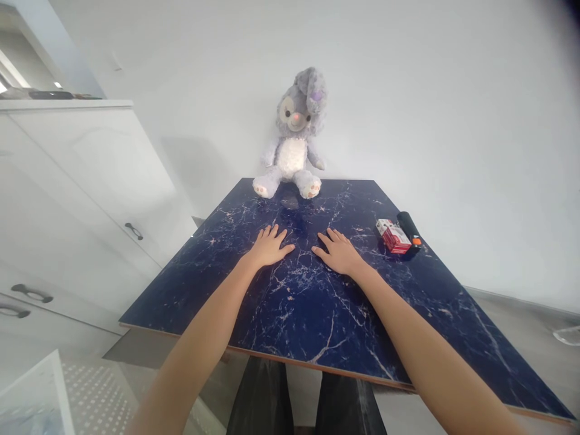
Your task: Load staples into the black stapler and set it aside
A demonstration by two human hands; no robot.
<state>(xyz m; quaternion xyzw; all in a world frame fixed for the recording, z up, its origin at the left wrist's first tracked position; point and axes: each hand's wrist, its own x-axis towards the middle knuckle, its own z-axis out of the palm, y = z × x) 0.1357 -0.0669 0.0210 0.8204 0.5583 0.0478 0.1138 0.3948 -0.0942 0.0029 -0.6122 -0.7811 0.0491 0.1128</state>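
1. My left hand lies palm down on the dark blue table. Its fingers are spread and loose, and they hold nothing.
2. My right hand lies the same way, flat and spread out, with nothing in it. My thumbs point in at each other, with a gap of bare table between them.
3. The table is right under my fingers. It goes on past them to the wall, and its near edge is over my legs. I can't tell which way it is longer.
4. The fluffy bunny toy sits up at the far edge, straight ahead of my hands, feet toward me. It is more in line with my left hand.
5. The red and white box is off to the right. My right hand is nearer to it, but well apart.
6. A black tube with an orange bit lies along the box's right side. Both are long on a slant, from far left to near right. I can't tell if they touch.
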